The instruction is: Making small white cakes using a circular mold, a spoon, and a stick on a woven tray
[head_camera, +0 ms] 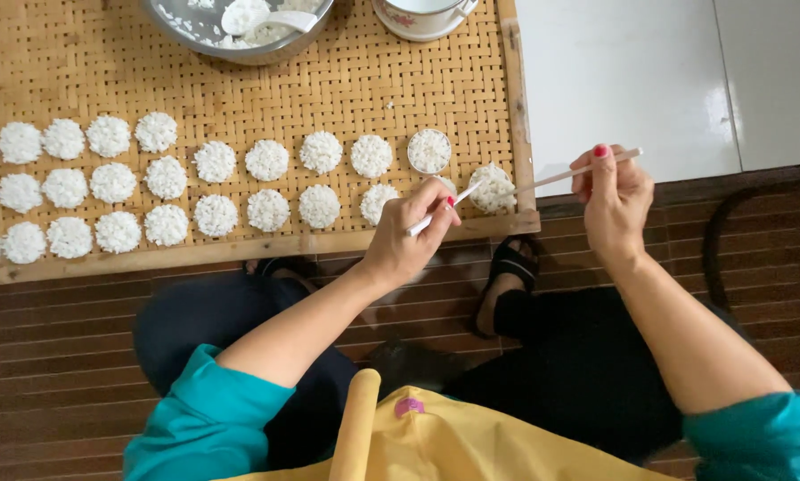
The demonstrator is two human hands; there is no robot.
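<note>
Over a woven bamboo tray (pixel 346 80), rows of white rice cakes (pixel 213 162) run toward three o'clock; our left hand (pixel 413 233) grips a white spoon (pixel 443 207), our right hand (pixel 612 200) pinches a thin stick (pixel 551 178) at the newest cake (pixel 492 187), steel bowl (pixel 240 44) at twelve o'clock

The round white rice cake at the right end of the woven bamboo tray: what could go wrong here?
1. The round white rice cake lies against the woven bamboo tray's wooden rim; a push from the thin white sticks could break it apart.
2. The left hand hovers over a neighbouring cake and might flatten it.
</note>
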